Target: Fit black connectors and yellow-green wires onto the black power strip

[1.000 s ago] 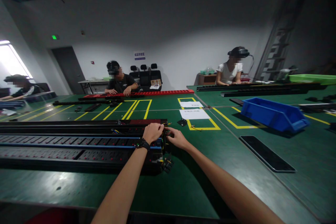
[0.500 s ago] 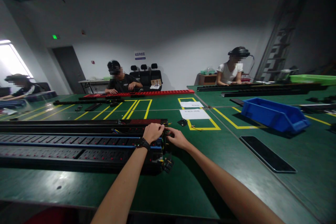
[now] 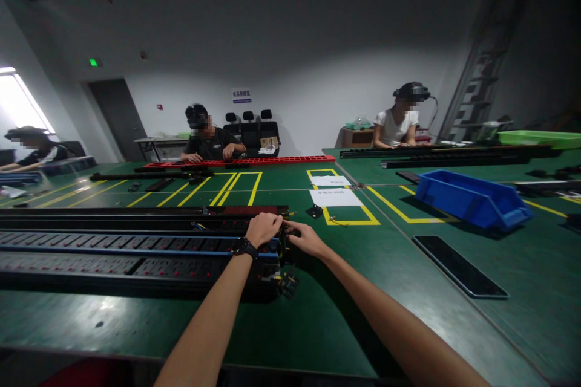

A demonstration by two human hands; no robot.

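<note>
Long black power strips (image 3: 113,254) lie side by side on the green table (image 3: 318,326), their right ends near the middle. My left hand (image 3: 263,228), with a dark watch on the wrist, is closed over the top of a strip's right end. My right hand (image 3: 306,237) reaches in from the right and its fingers pinch at the same end, where coloured wires (image 3: 287,281) stick out. What the fingertips hold is too small to tell.
A blue bin (image 3: 472,198) stands at the right, a flat black plate (image 3: 458,265) in front of it. White papers (image 3: 334,196) lie in a yellow-taped box. A red strip (image 3: 240,161) and three seated people are farther back. A green tray (image 3: 540,138) sits far right.
Both hands stay at the strip's right end with only slight finger movement. The view has shifted a little.
</note>
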